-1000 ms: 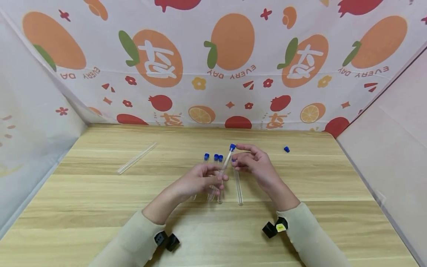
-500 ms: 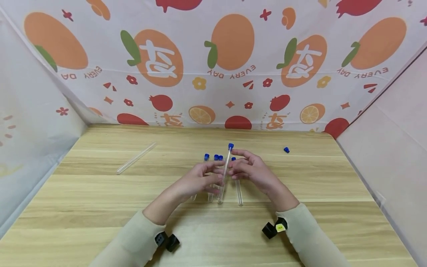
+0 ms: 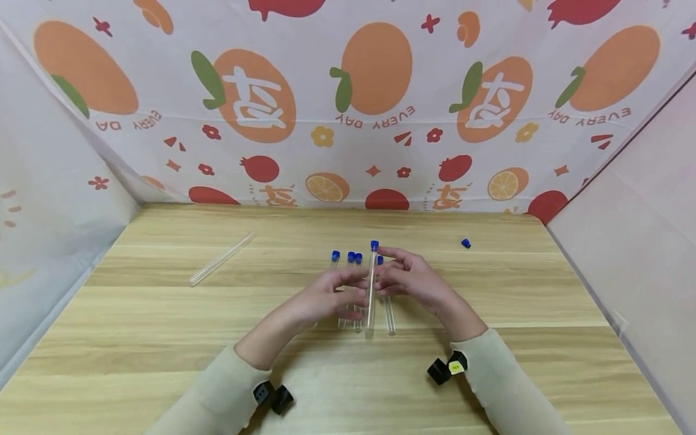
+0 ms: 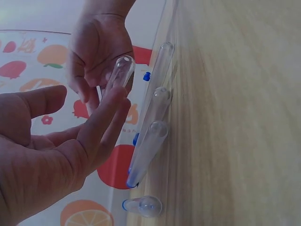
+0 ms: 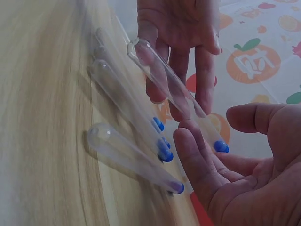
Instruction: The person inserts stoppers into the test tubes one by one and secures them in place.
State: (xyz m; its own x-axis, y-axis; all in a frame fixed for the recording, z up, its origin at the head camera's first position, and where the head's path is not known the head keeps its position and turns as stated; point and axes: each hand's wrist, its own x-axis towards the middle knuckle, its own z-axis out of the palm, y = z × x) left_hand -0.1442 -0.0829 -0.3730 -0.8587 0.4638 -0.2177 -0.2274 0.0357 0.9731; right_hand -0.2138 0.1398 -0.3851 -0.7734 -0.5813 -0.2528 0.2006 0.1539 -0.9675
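A clear test tube with a blue cap (image 3: 371,290) stands off the table between my hands, cap end away from me. My left hand (image 3: 334,295) has its fingers extended at the tube's left side, thumb apart. My right hand (image 3: 415,278) reaches from the right; its index fingertip is by the cap, and its thumb stands apart in the right wrist view. The tube's rounded end (image 5: 138,49) shows bare there, and neither hand curls round it. Several capped test tubes (image 3: 389,317) lie on the table below, some partly hidden by my left hand.
A test tube without a visible cap (image 3: 222,260) lies at the left of the wooden table (image 3: 348,380). A loose blue cap (image 3: 466,243) is at the back right. A fruit-print cloth (image 3: 375,145) hangs behind the table's far edge.
The tube between my hands has swung from a slant to nearly straight, and its lower end has moved right. My right hand has come slightly lower, its index finger still near the cap.
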